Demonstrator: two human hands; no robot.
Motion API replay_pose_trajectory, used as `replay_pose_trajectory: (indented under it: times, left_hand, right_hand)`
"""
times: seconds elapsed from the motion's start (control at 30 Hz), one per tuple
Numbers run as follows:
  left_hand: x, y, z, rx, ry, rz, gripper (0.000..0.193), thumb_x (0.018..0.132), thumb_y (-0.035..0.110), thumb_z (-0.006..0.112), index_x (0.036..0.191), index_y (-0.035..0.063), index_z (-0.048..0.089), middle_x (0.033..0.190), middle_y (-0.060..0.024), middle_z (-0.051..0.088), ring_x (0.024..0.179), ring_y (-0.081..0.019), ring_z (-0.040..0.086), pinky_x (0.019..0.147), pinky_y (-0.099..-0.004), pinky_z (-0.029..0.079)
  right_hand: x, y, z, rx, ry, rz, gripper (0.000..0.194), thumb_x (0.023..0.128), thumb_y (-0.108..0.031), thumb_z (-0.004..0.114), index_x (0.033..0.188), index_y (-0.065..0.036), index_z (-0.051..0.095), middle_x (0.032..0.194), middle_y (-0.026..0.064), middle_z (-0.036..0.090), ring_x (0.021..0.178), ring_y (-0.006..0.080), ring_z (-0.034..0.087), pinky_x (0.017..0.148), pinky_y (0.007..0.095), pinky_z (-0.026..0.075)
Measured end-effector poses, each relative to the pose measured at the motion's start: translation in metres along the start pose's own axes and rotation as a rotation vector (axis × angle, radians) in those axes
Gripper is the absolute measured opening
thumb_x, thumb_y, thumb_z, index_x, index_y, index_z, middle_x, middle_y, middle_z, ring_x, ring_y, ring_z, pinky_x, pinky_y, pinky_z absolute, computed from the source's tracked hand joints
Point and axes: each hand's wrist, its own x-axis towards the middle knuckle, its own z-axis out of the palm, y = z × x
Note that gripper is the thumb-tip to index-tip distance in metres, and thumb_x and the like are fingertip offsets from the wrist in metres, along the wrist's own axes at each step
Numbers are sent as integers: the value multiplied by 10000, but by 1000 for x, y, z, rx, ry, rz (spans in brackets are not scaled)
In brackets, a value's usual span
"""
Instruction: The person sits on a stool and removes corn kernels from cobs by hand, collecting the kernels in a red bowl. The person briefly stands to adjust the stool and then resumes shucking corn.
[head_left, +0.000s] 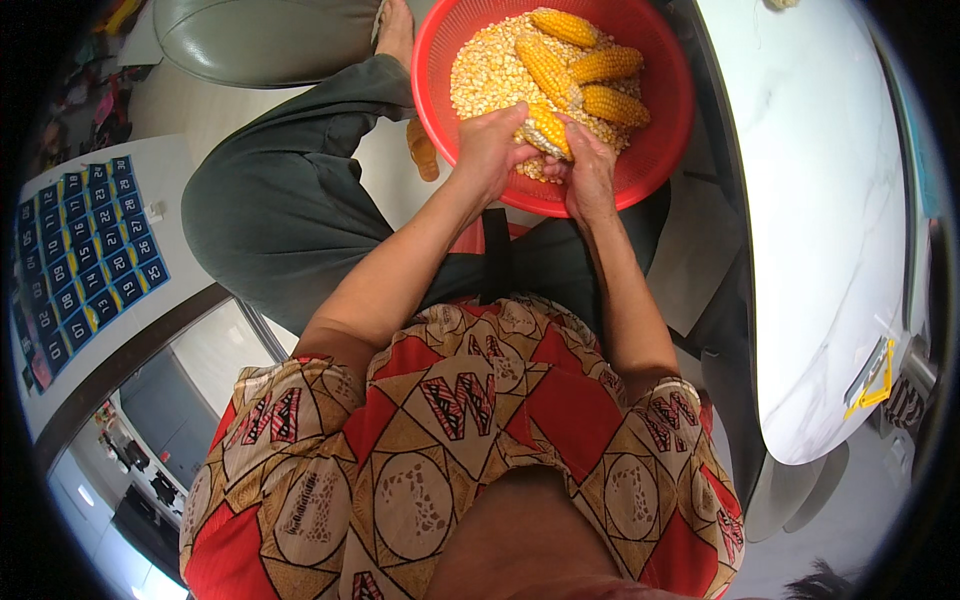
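Between both hands is a corn cob, yellow with kernels on its upper side and a paler, bare-looking strip below. My left hand grips its left end, the thumb laid on top. At the right end, my right hand holds it with the thumb pressed near the kernels. Both hands are over the near part of a red plastic basket. Loose corn kernels fill much of the basket. Several whole cobs lie on the kernels just beyond my hands. The fingers under the held cob are partly hidden.
To the right stands a white marble-patterned table with a yellow-edged object on it. A grey-green padded seat is at the upper left. A brown slipper lies on the floor by the basket. A numbered pocket chart hangs at left.
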Motion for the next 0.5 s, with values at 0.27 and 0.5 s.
replay_pose_trajectory:
  times: [0.27,0.5]
  left_hand:
    - [-6,-4,2,147,-18,44,266,885,85,501,1086,-88,528,1025,-128,598,859,-211,620,746,-338,532]
    - [2,2,-2,-96,-47,-33,291,901,115,511,1084,-110,487,1112,-186,553,992,-284,586,856,-403,511]
  right_hand:
    - [1,2,0,77,53,-4,329,929,-248,482,1103,18,569,843,64,622,571,76,523,475,197,472]
    - [1,2,0,-50,12,2,321,929,-218,490,1138,20,543,861,76,622,622,93,566,502,200,490]
